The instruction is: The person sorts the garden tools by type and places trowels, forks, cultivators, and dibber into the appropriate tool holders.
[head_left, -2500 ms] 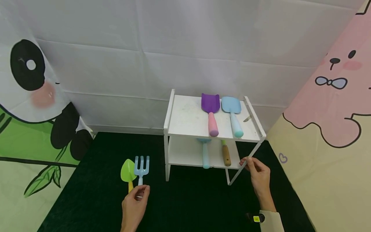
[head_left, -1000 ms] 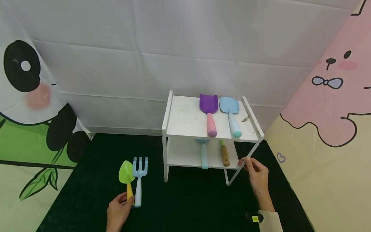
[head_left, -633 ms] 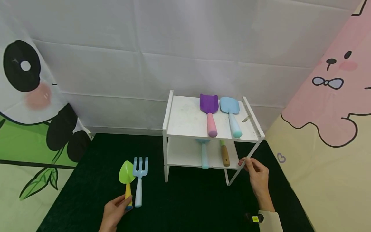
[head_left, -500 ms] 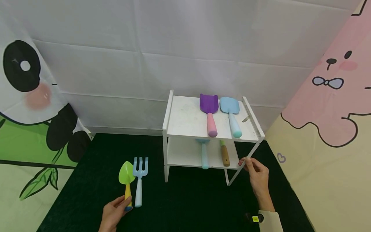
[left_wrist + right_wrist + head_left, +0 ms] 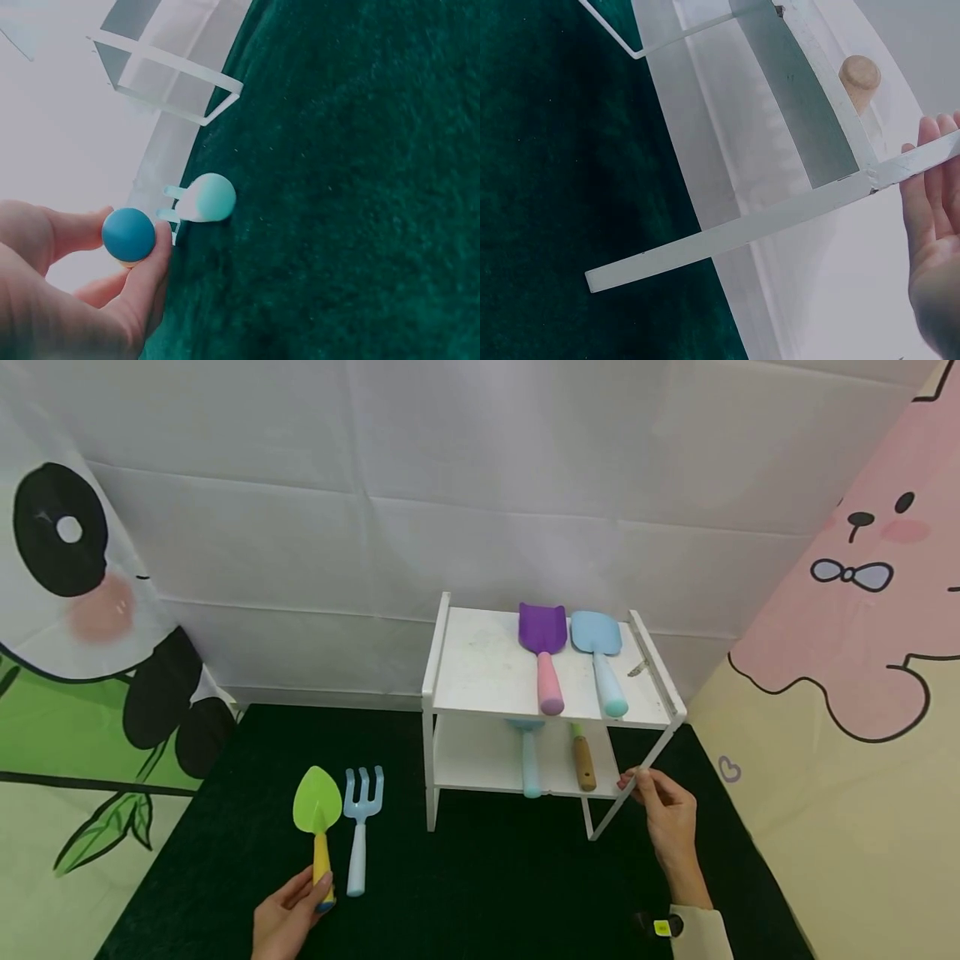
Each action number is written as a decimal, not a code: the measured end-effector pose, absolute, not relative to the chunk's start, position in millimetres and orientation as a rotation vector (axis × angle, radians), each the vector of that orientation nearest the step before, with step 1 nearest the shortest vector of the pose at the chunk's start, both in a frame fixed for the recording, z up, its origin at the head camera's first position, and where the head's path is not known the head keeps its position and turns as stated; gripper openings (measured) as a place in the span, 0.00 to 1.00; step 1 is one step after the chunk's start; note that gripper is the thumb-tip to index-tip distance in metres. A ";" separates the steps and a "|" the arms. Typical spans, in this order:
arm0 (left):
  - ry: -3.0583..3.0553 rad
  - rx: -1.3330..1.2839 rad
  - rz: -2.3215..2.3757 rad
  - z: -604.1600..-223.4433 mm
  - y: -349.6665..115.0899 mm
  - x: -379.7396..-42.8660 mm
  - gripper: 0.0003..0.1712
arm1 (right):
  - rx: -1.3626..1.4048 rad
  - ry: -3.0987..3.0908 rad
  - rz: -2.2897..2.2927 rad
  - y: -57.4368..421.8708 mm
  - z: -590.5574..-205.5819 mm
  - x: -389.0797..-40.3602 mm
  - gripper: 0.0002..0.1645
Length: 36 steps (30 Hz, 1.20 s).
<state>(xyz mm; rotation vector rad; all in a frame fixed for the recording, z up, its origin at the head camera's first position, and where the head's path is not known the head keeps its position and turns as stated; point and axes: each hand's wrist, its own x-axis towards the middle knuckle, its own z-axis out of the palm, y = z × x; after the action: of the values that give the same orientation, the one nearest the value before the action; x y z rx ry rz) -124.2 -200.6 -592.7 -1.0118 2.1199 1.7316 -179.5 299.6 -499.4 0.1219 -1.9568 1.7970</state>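
My left hand pinches the yellow handle of a small trowel with a lime-green blade, between thumb and fingers. The handle's blue end faces the camera in the left wrist view. Just right of it is a light-blue hand fork, apart from the hand. My right hand grips the right front leg of a white two-tier shelf; in the right wrist view its fingers lie behind the white bar, with the thumb not visible there.
On the top tier lie a purple shovel with a pink handle and a light-blue shovel. The lower tier holds a light-blue-handled tool and a wooden-handled tool, their heads partly hidden. Dark green cloth lies beneath; white fabric hangs behind.
The left hand has gone from the fork's handle to the trowel's handle. Most recently the trowel has shifted slightly left, away from the fork. The right hand stays on the shelf leg.
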 end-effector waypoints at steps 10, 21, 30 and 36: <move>2.116 -1.024 1.791 -583.0 -190.7 -117.9 0.44 | 0.158 -1.946 1.809 300.1 -500.9 -179.4 0.15; 2.132 -0.980 1.840 -562.4 -177.9 -104.0 0.42 | 0.167 -1.939 1.807 300.0 -499.9 -179.2 0.14; 2.109 -0.963 1.947 -549.4 -172.8 -97.2 0.42 | 0.188 -1.939 1.811 299.2 -499.3 -178.5 0.14; 2.121 -0.840 2.048 -535.5 -165.7 -90.4 0.38 | 0.218 -1.941 1.821 300.1 -499.0 -178.3 0.14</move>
<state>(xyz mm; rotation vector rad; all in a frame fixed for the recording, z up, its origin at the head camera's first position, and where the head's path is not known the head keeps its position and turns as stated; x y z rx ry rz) -90.4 -165.7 -535.5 -0.8398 2.1208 2.0479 -178.3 300.1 -499.0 0.2179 -1.9414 1.8211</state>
